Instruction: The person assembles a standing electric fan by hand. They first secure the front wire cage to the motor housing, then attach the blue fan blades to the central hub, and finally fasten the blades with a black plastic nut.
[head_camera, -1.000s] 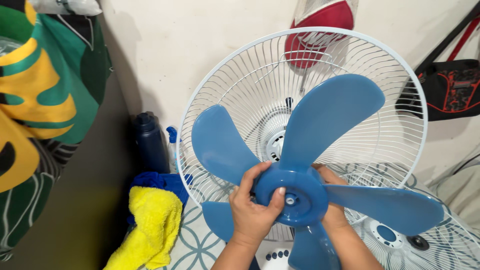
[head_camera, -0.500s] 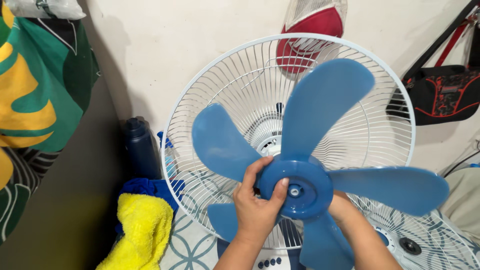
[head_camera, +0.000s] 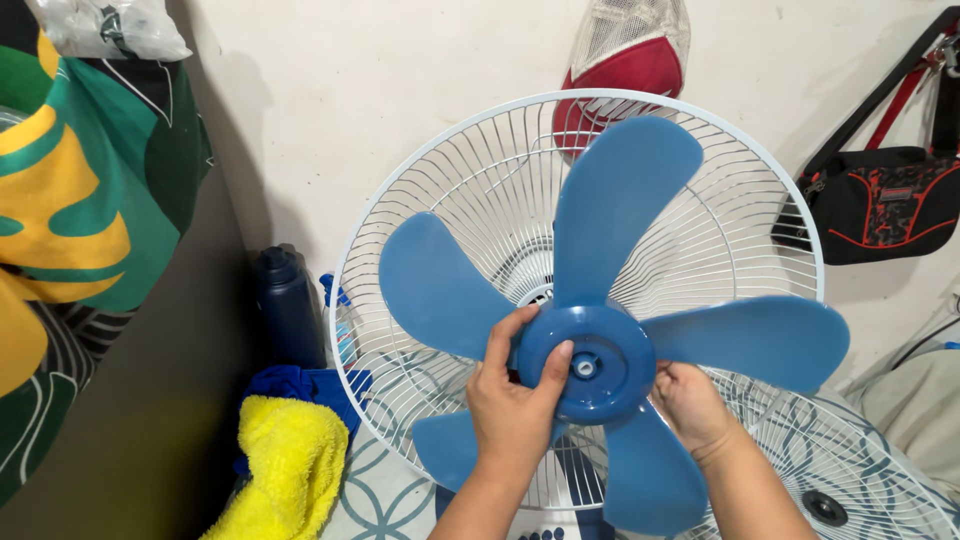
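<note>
The blue fan blade (head_camera: 600, 330) is held in front of the white fan grille (head_camera: 440, 180), its round middle gripped by the left hand (head_camera: 512, 405) and right hand (head_camera: 690, 400).

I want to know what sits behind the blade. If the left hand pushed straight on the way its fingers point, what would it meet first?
Probably the white rear grille, past the blue fan blade hub that the left hand grips; depth is unclear.
</note>
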